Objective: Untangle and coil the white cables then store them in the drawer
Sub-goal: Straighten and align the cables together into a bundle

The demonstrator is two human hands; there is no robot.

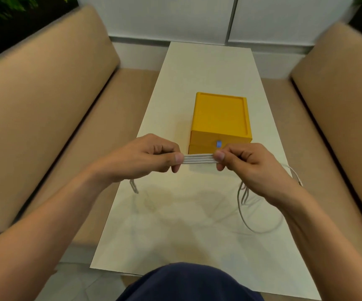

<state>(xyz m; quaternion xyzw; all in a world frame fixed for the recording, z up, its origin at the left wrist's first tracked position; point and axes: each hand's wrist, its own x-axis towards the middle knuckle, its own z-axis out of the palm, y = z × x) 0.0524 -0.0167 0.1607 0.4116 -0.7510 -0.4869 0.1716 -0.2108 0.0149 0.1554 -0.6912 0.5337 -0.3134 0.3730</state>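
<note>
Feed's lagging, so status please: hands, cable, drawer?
Left hand and right hand each pinch the folded white cable. Loose loops hang below both hands. Yellow drawer box behind, looks closed.

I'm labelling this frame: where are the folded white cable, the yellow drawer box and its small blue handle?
folded white cable (198,159): head view, taut middle strands.
yellow drawer box (219,115): head view, top face.
small blue handle (219,144): head view, its centre.

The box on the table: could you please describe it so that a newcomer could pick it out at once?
A long white table runs between two tan benches. Near its middle, just beyond the left hand and right hand pinching the cable, stands the box. It alone is bright yellow, with a small blue tab on its front.
</note>
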